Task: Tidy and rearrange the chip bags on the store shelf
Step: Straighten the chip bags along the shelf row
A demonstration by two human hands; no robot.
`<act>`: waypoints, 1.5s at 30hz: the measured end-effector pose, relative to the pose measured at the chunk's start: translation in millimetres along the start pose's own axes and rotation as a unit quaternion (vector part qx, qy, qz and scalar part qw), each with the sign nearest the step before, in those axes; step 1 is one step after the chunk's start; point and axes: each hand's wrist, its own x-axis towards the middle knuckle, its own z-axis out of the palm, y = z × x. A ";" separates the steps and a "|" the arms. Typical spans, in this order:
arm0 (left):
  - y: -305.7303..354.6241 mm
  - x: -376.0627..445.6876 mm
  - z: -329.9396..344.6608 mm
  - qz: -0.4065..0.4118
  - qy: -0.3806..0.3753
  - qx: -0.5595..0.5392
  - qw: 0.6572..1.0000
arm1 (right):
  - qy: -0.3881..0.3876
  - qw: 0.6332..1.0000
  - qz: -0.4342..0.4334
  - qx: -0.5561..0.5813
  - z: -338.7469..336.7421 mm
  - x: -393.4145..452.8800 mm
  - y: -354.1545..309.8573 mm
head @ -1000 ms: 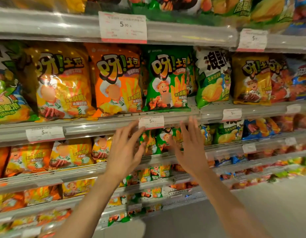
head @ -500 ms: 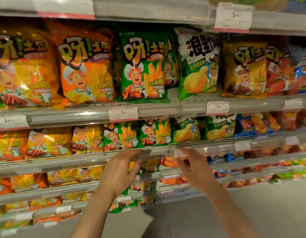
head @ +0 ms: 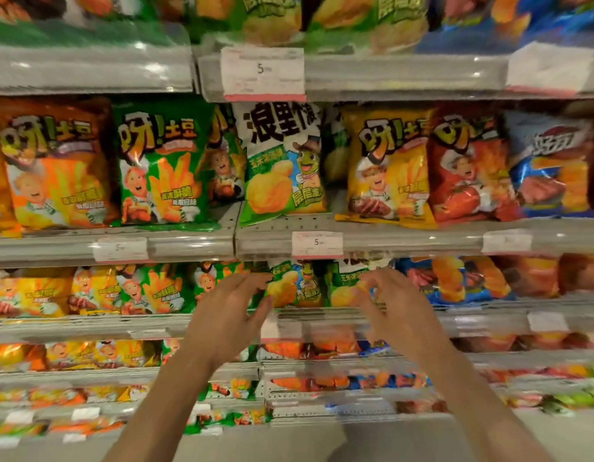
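Head view, shelving with several tiers of chip bags, picture smeared with motion blur.

Middle shelf, left to right: orange bag at the left end, upright; green bag just beside it, upright; a half-hidden bag behind that one, colour unclear; white-green bag near the shelf's centre, leaning slightly, its bottom near the front edge; yellow bag; red bag overlapping the yellow one's side; blue bag at the right end. Price tags clipped along the front edge.

Shelf below: small yellow and green bags on the left, small green bags at centre, blue and orange ones to the right.

Left hand raised in front of this lower shelf, fingers loosely spread, tips near the left side of the small green bags; contact cannot be told through the blur. Right hand level with it, fingers curled toward the right side of the same bags; whether it grips one cannot be told. The hands are apart, the small green bags between them.

Lower tiers hold more bags, too blurred to sort.
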 end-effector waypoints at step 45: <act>5.4 91.1 10.0 0.122 0.106 -0.004 0.987 | -0.074 0.968 -0.025 0.240 -37.4 205.2 -87.8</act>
